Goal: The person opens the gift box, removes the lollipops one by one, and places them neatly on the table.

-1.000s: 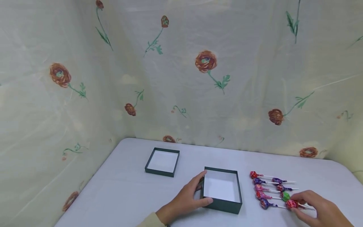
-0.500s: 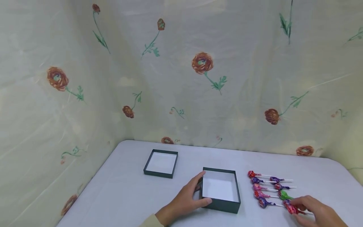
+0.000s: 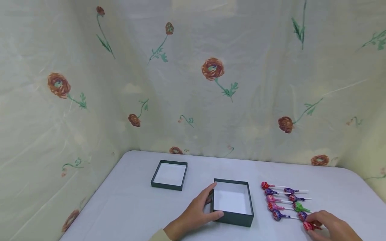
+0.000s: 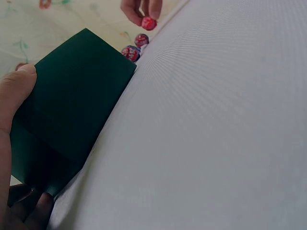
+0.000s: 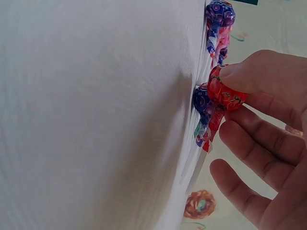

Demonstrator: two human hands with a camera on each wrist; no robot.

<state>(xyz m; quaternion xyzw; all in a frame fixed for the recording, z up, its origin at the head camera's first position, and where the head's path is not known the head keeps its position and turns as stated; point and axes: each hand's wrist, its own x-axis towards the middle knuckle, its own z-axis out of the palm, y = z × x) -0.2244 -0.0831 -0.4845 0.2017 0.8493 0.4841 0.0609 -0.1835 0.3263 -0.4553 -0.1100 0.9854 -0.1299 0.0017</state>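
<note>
While the left hand (image 3: pixel 193 216) grips the near-left corner of the open dark green box (image 3: pixel 233 202) — thumb along the near wall, fingers curled at the left wall — the right hand (image 3: pixel 328 227) pinches a red lollipop (image 3: pixel 308 226) by its wrapped head. The right wrist view confirms the pinch: thumb on top of the red head (image 5: pixel 225 91), index finger under it, the other fingers loosely spread below. The left wrist view shows the box's outer wall (image 4: pixel 72 115) clamped between thumb and fingers, with the right hand's pinch (image 4: pixel 144 12) visible far off.

The red lollipop sits at the near end of the lollipop group (image 3: pixel 283 202), right of the box, just off the table (image 3: pixel 126 207) or touching it — cannot tell which. A purple lollipop (image 5: pixel 204 103) lies right beside it, touching or nearly so. The rest lie in two rough columns, heads left, sticks pointing right; a green one (image 3: pixel 298 207) is in the right column.

The box is white inside, holding nothing visible. Its lid (image 3: pixel 169 174) lies inside-up further back and to the left, well apart from the box. Floral cloth (image 3: pixel 211 83) hangs behind the table.
</note>
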